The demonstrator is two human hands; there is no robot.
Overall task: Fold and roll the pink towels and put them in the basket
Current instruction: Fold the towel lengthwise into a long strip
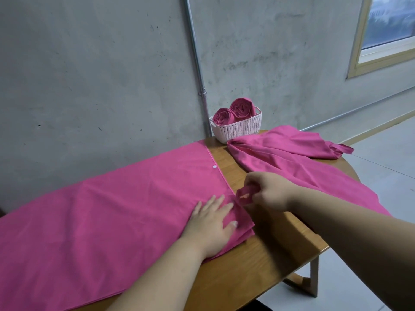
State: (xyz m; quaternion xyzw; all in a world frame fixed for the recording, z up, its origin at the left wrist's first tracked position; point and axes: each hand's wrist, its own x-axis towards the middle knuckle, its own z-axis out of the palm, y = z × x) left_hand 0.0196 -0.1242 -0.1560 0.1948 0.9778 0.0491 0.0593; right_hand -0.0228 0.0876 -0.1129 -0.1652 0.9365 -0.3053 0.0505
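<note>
A folded pink towel (107, 216) lies flat along the wooden table (265, 261). My left hand (211, 223) rests on it near its right end, fingers spread. At that right edge my right hand (265, 190) pinches a small pink strap or loop (243, 195) of the towel. A second pink towel (289, 158) lies crumpled on the right part of the table, one side hanging over the edge. At the back stands a pale pink woven basket (238, 129) with two rolled pink towels (233, 110) in it.
A grey concrete wall with a metal pipe (197, 63) runs close behind the table. The table's right edge drops to a grey floor (381, 167). A window (386, 30) sits at the upper right.
</note>
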